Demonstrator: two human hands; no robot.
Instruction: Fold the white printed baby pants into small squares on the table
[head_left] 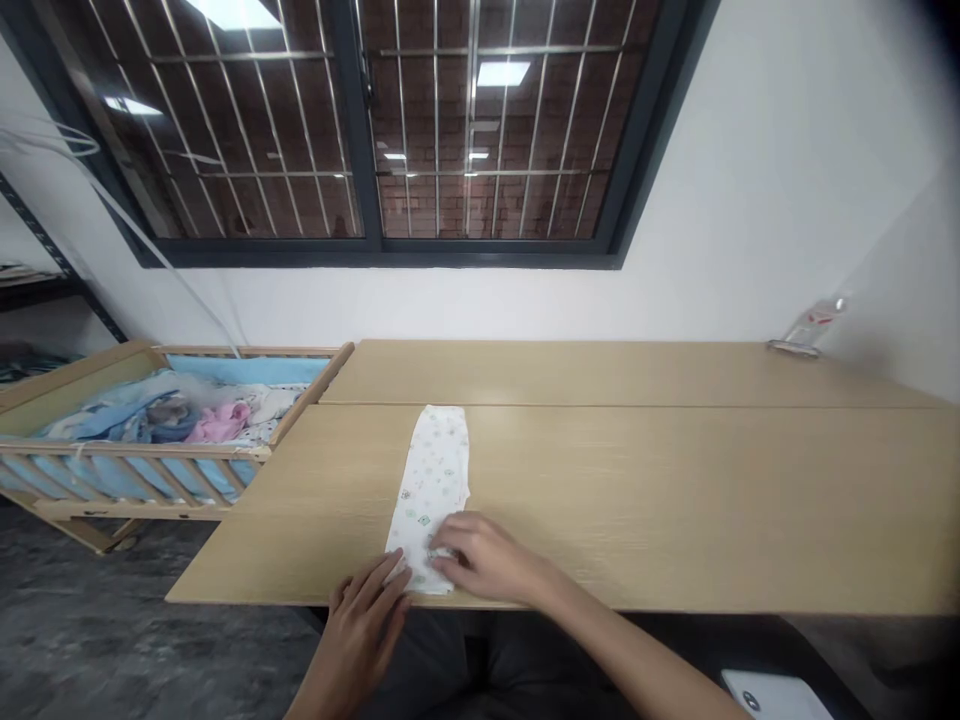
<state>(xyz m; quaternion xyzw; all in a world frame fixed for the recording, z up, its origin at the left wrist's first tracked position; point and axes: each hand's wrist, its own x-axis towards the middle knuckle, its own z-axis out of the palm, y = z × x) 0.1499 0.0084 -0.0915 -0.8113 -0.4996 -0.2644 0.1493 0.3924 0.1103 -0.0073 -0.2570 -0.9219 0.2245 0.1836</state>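
At the near edge of the table [675, 500], left of its middle, we have a white cloth [435, 465] lying lengthwise away from us, its near end close to the edge and its far end just short of the seam [600, 406]. Our left hand [367, 612] rests loosely at the near left corner, fingers stretched and unclenched. Our right hand [487, 560] curls over the lower right part, thumb and fingertips bent to the fabric; we cannot tell whether they pinch it or only press.

To handle this well, we should let the left fingers weigh the corner down lightly while the right works, stroking outward rather than dragging, since so light a fabric would probably slide or ruck on a smooth board. Squaring the edges before pressing would likely give a cleaner line.

The cloth looks thin and soft, printed with small scattered motifs, some green; it is a long strip, rounded at the far end, with a small jut on its right side. Under it the board is pale, flat and faintly grained. Beyond, the crib [313, 397] has slim wooden slats and a blue lining.
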